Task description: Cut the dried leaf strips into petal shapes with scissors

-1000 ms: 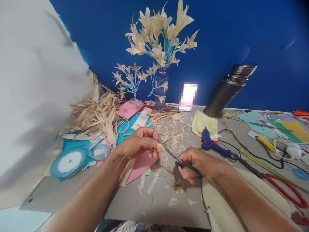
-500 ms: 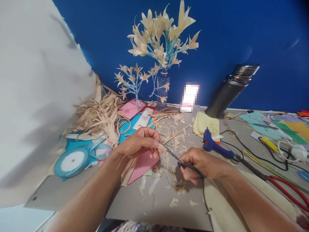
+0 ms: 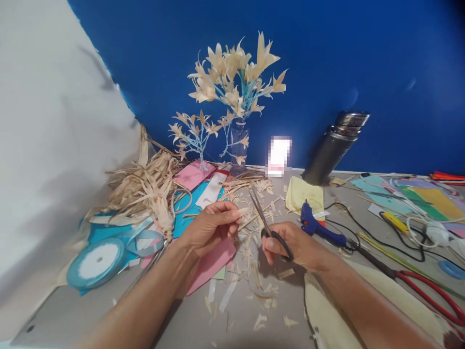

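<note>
Between the thumb and fingers of my left hand [image 3: 214, 224] is a small pale piece of dried husk [image 3: 244, 213], its tip pointing right. My right hand [image 3: 286, 245] grips black-handled scissors [image 3: 263, 215], with fingers through the loops. The blades point up and away, slightly parted, a little to the right of the husk piece and apart from it. Beneath both hands lie scattered husk trimmings [image 3: 267, 291]. A sheet of pink paper [image 3: 212, 266] is partly covered by my left wrist.
A blue glue gun [image 3: 321, 228] and red-handled shears [image 3: 428, 291] lie at right. Behind them leans a dark flask [image 3: 330, 150]. Husk flowers [image 3: 236, 77] stand in a clear bottle [image 3: 240, 145] at the back. Dried husks [image 3: 145, 179] and a blue ribbon roll [image 3: 98, 264] are at left.
The scissors have come away from the husk piece, swinging more upright, with their blades now parted. My left hand keeps its pinch. The whole view has shifted a little.
</note>
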Demonstrator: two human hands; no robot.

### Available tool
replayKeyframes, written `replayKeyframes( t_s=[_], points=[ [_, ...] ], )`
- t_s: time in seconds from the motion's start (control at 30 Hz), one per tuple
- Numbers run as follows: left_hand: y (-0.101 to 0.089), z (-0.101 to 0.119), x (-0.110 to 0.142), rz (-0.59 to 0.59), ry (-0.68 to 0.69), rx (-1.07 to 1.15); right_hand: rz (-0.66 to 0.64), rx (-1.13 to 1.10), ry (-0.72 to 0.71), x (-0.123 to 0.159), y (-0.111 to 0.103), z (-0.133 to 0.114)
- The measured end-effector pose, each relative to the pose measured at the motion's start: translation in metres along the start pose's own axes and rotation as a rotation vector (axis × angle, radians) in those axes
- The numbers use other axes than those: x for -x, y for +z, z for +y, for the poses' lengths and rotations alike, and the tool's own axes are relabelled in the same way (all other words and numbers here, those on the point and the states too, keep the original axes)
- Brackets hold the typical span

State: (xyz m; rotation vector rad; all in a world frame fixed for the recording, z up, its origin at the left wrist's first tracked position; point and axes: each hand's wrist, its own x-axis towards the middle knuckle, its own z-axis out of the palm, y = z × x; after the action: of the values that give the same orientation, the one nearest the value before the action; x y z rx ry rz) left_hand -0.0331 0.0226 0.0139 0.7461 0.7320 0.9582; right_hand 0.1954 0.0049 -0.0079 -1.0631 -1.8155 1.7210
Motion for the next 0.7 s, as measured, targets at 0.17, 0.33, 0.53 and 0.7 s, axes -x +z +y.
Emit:
replayKeyframes(
  t_s=[0.17,0.33,0.53,0.7],
  points=[
    [0.009,-0.016,-0.002,0.091,0.093,0.134,0.001,-0.155,-0.133,-0.005,0.022,0.001],
    [0.018,-0.029,-0.001,0.153,0.138,0.134,0.021,-0.192,-0.139,-0.005,0.039,0.007],
    [0.025,-0.036,0.002,0.194,0.15,0.085,0.027,-0.247,-0.137,-0.006,0.043,0.011],
    [0.023,-0.035,0.003,0.145,0.169,0.05,0.015,-0.205,-0.142,-0.005,0.041,0.009]
  ],
)
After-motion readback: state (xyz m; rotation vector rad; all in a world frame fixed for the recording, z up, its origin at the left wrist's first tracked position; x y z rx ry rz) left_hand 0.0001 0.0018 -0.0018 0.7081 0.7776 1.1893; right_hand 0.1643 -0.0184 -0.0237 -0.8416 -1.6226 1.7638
